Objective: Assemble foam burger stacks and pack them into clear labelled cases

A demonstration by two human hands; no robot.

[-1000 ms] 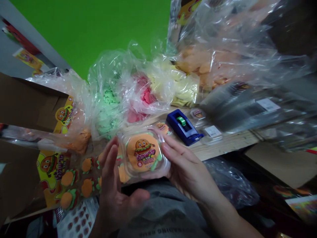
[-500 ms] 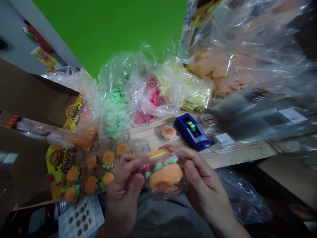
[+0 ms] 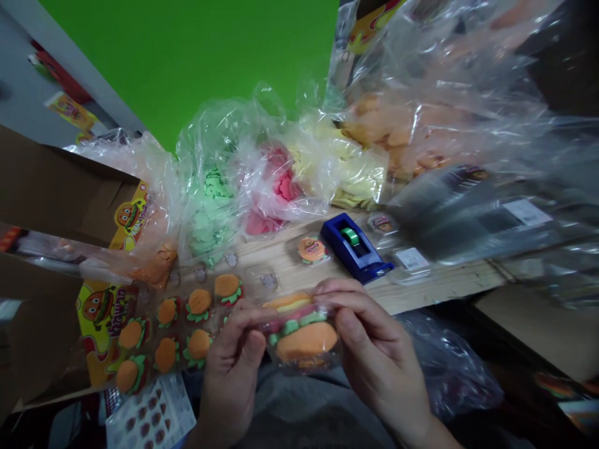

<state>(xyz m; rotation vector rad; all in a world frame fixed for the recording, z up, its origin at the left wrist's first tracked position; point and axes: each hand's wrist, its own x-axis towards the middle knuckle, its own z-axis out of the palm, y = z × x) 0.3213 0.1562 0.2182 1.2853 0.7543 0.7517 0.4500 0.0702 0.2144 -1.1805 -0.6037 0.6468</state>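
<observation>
Between both hands, in front of my lap, is a toy burger (image 3: 306, 340) in a clear plastic pack. Its orange buns, with yellow, pink and green layers between them, face me edge-on. My left hand (image 3: 236, 362) is closed on the pack's left side, thumb near the front. Fingers and thumb of my right hand (image 3: 379, 346) pinch the right side. Just beyond lie another packed burger (image 3: 312, 249) and a blue tape dispenser (image 3: 355, 248) with green tape. To the left, several small burgers (image 3: 199, 304) sit in clear plastic trays.
Clear bags of green pieces (image 3: 210, 218), pink pieces (image 3: 271, 206), yellow pieces (image 3: 358, 181) and orange pieces (image 3: 397, 140) line the back of the wooden table (image 3: 444, 284). Open cardboard boxes (image 3: 51, 193) stand left. Clear plastic packs (image 3: 412, 260) lie right, and a printed sheet (image 3: 147, 418) lies lower left.
The view has shifted slightly, so most of the scene sits a little further left. Both hands still hold the packed burger, which looks slightly turned.
</observation>
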